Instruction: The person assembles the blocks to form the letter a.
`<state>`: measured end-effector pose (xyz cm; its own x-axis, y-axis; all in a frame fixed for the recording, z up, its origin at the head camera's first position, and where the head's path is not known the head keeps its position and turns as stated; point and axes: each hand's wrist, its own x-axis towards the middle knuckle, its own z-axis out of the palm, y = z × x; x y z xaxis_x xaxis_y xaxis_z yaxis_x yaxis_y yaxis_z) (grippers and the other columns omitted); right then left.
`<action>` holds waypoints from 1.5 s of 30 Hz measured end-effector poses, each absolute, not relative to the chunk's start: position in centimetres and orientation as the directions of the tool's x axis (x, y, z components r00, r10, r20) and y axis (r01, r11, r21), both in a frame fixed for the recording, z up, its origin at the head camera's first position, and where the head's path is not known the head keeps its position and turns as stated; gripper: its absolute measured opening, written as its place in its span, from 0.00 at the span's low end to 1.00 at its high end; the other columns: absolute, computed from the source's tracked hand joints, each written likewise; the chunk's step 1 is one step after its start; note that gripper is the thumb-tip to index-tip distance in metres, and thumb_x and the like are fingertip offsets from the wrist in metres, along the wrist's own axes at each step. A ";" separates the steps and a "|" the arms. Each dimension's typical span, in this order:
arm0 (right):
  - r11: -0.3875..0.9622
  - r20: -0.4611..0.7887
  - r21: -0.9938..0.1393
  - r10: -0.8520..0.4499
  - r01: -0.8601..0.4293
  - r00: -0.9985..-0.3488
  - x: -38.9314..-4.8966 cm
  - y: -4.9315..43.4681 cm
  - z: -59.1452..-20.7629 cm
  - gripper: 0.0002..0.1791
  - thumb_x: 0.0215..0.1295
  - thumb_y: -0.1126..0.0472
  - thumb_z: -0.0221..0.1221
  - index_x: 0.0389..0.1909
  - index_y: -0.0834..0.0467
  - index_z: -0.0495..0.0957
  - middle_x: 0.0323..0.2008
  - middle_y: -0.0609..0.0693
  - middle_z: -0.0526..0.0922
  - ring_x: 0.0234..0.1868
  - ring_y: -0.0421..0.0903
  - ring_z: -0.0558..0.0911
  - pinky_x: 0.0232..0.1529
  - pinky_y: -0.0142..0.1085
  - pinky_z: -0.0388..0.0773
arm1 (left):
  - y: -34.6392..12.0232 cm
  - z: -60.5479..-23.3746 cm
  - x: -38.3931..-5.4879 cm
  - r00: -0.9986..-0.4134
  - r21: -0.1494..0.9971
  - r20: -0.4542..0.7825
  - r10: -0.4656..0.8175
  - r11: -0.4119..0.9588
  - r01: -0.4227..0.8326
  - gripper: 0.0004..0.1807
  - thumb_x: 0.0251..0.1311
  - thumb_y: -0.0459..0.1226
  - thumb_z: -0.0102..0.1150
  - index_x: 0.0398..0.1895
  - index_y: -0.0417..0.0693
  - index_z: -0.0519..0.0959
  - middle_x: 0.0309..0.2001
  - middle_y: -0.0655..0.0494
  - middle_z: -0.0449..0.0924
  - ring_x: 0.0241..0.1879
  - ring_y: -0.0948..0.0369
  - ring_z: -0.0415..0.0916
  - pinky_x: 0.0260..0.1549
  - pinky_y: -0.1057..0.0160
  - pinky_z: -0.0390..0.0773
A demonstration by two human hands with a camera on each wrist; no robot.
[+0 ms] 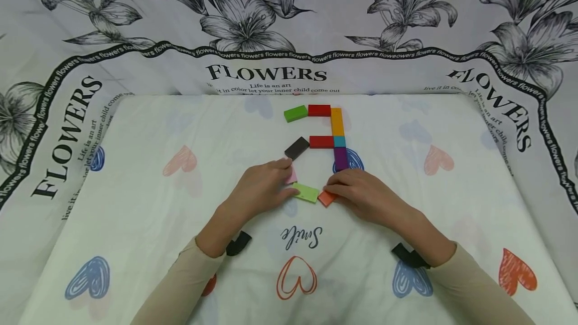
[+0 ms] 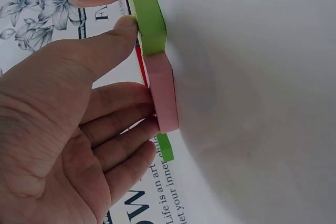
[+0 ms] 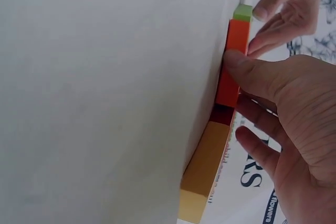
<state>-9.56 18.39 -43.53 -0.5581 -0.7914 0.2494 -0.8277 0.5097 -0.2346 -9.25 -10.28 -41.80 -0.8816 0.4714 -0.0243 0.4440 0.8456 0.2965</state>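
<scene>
My left hand (image 1: 259, 184) touches two blocks: its thumb rests at the light green block (image 1: 306, 192), and its fairly straight fingers lie along the pink block (image 2: 162, 93). In the head view the hand covers much of the pink block. My right hand (image 1: 366, 194) pinches the orange block (image 3: 233, 64), thumb on the near side and fingers behind. Beyond that block, the right wrist view shows a dark red piece (image 3: 222, 114) and a yellow-orange block (image 3: 200, 174). A purple block (image 1: 340, 159) lies just above the right hand in the head view.
A row of blocks continues away: light blue (image 1: 339, 141), red (image 1: 321, 142), yellow-orange (image 1: 337, 122), another red (image 1: 319, 110) and green (image 1: 295, 113). A black block (image 1: 296, 148) lies slanted above the left hand. All rest on a white cloth (image 1: 149, 245) printed with hearts.
</scene>
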 end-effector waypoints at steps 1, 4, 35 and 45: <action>0.510 0.252 -0.234 -0.791 -0.828 -0.558 -9.6 18.4 -43.5 0.13 0.64 0.64 0.73 0.49 0.55 0.90 0.48 0.49 0.89 0.52 0.48 0.87 0.57 0.44 0.86 | -10.3 -41.7 -9.3 -0.880 0.296 -0.024 0.474 0.844 0.446 0.20 0.63 0.52 0.74 0.49 0.48 0.88 0.69 0.53 0.82 0.67 0.54 0.82 0.54 0.55 0.87; 0.510 0.256 -0.236 -0.789 -0.827 -0.559 -9.7 18.3 -43.5 0.14 0.63 0.64 0.73 0.50 0.55 0.90 0.49 0.49 0.89 0.52 0.48 0.87 0.58 0.44 0.86 | -10.4 -41.6 -9.3 -0.878 0.294 -0.017 0.479 0.841 0.454 0.22 0.63 0.52 0.74 0.51 0.48 0.88 0.69 0.53 0.82 0.67 0.54 0.82 0.54 0.55 0.87; 0.563 0.131 -0.361 -0.758 -0.743 -0.638 -9.6 18.0 -43.2 0.18 0.65 0.60 0.73 0.55 0.51 0.89 0.55 0.46 0.90 0.59 0.48 0.86 0.65 0.47 0.82 | -10.6 -41.8 -9.6 -0.872 0.316 -0.035 0.489 0.833 0.454 0.27 0.62 0.51 0.75 0.60 0.47 0.86 0.69 0.53 0.82 0.68 0.55 0.81 0.60 0.55 0.85; 0.573 0.128 -0.361 -0.751 -0.736 -0.648 -9.5 18.0 -43.1 0.17 0.66 0.59 0.73 0.55 0.52 0.89 0.54 0.46 0.90 0.58 0.47 0.85 0.65 0.47 0.82 | -10.7 -41.7 -9.7 -0.868 0.310 -0.029 0.495 0.830 0.463 0.26 0.62 0.52 0.75 0.57 0.47 0.87 0.68 0.54 0.83 0.67 0.56 0.82 0.58 0.56 0.86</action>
